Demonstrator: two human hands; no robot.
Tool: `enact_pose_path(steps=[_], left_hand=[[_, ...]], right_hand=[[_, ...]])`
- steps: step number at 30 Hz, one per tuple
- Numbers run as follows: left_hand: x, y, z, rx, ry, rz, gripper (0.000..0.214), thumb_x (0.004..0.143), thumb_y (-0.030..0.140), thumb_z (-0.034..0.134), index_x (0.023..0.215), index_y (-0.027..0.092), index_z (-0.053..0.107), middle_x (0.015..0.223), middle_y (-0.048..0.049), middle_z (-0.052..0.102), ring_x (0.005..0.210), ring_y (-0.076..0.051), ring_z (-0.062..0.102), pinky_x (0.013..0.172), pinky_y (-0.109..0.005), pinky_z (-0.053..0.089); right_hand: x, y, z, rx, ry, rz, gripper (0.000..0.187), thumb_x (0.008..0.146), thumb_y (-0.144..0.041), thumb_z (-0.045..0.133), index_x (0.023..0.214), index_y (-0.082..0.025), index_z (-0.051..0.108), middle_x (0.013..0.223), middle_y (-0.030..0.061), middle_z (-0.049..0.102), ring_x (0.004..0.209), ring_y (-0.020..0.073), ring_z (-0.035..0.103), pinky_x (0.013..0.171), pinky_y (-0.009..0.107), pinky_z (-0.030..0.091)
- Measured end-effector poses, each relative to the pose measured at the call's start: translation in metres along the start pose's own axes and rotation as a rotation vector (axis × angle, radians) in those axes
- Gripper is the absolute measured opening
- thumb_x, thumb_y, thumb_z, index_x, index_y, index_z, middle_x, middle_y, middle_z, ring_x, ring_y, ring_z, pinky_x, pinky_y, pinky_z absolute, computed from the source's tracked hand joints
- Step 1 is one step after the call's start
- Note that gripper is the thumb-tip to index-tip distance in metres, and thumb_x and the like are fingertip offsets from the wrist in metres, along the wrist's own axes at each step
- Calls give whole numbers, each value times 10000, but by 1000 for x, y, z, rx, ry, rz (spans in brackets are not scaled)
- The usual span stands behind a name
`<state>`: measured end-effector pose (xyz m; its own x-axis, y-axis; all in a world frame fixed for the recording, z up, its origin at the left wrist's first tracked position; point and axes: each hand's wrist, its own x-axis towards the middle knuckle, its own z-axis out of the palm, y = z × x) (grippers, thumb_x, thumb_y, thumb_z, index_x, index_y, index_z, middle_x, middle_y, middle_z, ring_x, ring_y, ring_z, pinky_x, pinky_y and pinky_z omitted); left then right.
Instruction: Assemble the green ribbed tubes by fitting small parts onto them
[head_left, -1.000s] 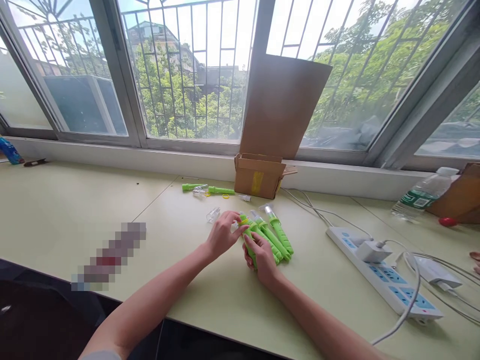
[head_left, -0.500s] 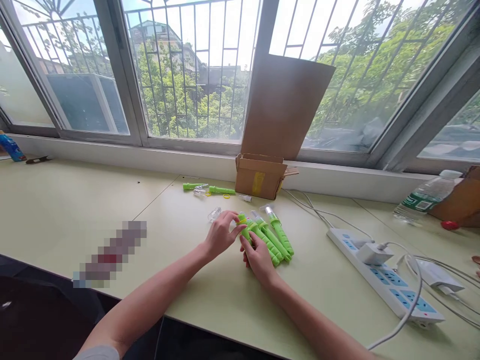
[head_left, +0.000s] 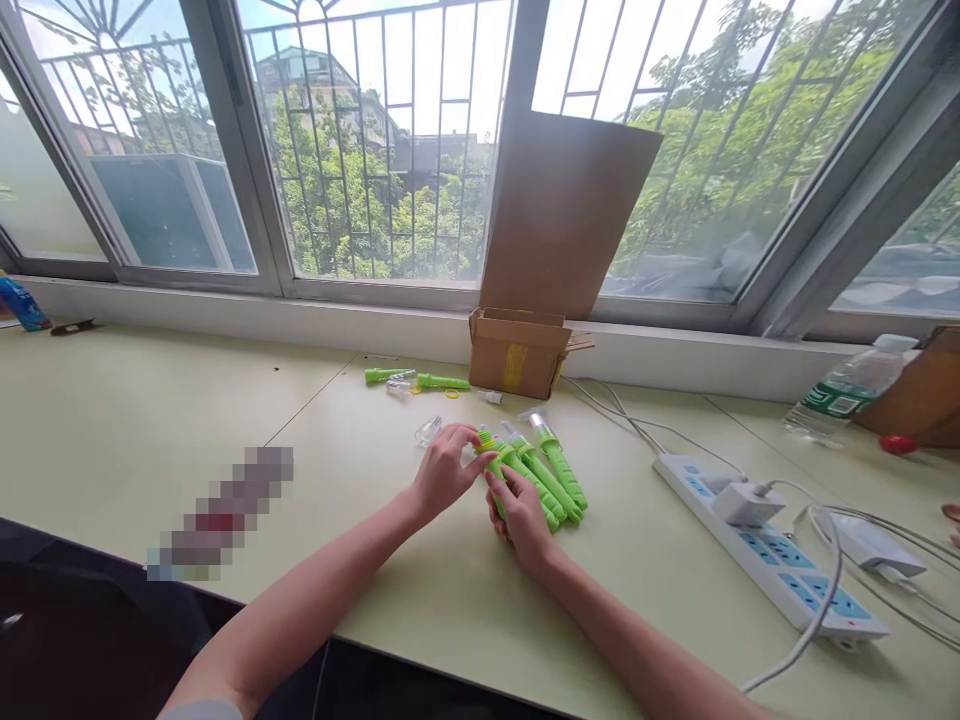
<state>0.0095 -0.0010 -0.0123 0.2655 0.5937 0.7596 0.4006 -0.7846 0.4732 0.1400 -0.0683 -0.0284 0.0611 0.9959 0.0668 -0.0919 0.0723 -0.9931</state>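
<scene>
Several green plastic tubes (head_left: pixel 551 468) with clear caps lie side by side on the pale table (head_left: pixel 150 430). My right hand (head_left: pixel 523 518) grips the lower end of the leftmost green tube (head_left: pixel 491 462). My left hand (head_left: pixel 442 470) pinches that tube's upper end, near its yellow tip. A loose clear cap (head_left: pixel 427 430) lies just left of my left hand. Farther back, two more green tubes (head_left: pixel 416 378) lie with small clear and yellow parts.
A small open cardboard box (head_left: pixel 517 350) stands by the window sill, a cardboard sheet (head_left: pixel 570 205) leaning behind it. A white power strip (head_left: pixel 772 555) with plugs and cables lies at the right. A water bottle (head_left: pixel 844 388) lies at far right. A blurred patch (head_left: pixel 221 510) sits at the left.
Both hands stay on the leftmost green tube; the fingers shift slightly along it. The other tubes have not moved.
</scene>
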Motion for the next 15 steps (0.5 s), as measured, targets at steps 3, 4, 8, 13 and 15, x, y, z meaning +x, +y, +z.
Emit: enact_pose_path(steps=[3,4,8,13,15], left_hand=[[0,0,1,-12,-4,-6,185,831,363,656,853,203,567,956,-69,645,944,-217,627,817,-398,554],[0,0,1,-14,-5,-6,186,830,364,656,854,203,567,958,-69,644,944,-216,626,818,-399,555],[0,-1,1,-24,-8,-10,189,831,363,655,861,201,564,972,-71,643,946,-211,623,820,-399,560],[0,0,1,-51,-8,-13,190,838,367,642,872,199,561,974,-72,640,942,-204,625,801,-386,572],[0,1,1,-67,-8,-14,188,842,367,636,873,198,559,969,-72,638,944,-203,625,790,-380,578]], right_hand=[[0,0,-1,26,-19,7,391,788,-560,613,716,-217,440,514,-77,453,316,51,318,280,190,228],[0,0,-2,37,-25,10,389,789,-559,611,721,-217,439,516,-78,453,316,49,317,279,186,226],[0,-2,-2,68,-38,39,378,788,-543,620,738,-217,435,520,-82,456,314,45,322,276,172,219],[2,-3,-4,113,-66,58,367,795,-523,621,735,-209,441,522,-78,456,313,39,329,277,158,216],[2,-2,-5,123,-84,58,355,806,-506,617,731,-207,439,521,-79,454,312,37,326,277,153,214]])
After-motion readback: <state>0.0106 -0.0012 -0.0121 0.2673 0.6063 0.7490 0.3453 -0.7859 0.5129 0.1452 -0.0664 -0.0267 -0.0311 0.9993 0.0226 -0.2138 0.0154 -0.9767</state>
